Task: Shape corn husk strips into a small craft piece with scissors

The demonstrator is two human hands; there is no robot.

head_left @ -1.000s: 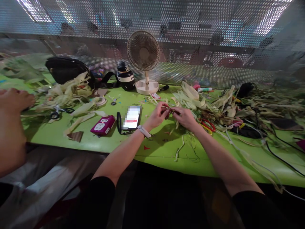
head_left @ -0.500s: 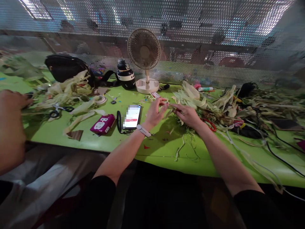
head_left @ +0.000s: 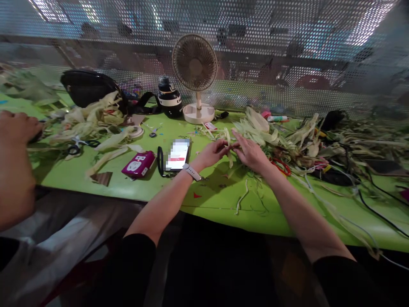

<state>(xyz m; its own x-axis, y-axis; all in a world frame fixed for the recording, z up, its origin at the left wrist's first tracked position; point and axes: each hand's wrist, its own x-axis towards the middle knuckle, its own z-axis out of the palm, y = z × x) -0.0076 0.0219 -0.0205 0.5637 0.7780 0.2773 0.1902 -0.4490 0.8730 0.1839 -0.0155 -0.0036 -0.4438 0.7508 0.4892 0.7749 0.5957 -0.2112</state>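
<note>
Over the green table (head_left: 217, 200), my left hand (head_left: 212, 153) and my right hand (head_left: 251, 152) meet fingertip to fingertip. Both pinch a pale corn husk strip (head_left: 228, 147) that stands up between them and hangs a little below. My left wrist wears a white watch (head_left: 191, 172). A heap of corn husks (head_left: 258, 130) lies just beyond my right hand. Red-handled scissors (head_left: 281, 167) lie right of my right wrist. A phone (head_left: 177, 155) lies left of my left hand.
A small fan (head_left: 195, 76) stands at the back before a perforated metal screen, with a black bottle (head_left: 168, 100) and black bag (head_left: 87, 91) to its left. A pink device (head_left: 138, 164), black scissors (head_left: 78, 147), husks and cables litter the table. Another person's arm (head_left: 14, 162) rests at the left.
My hands parted briefly, then came together again. A husk strip now stands up between my fingers. The other person's hand at the left shifted slightly.
</note>
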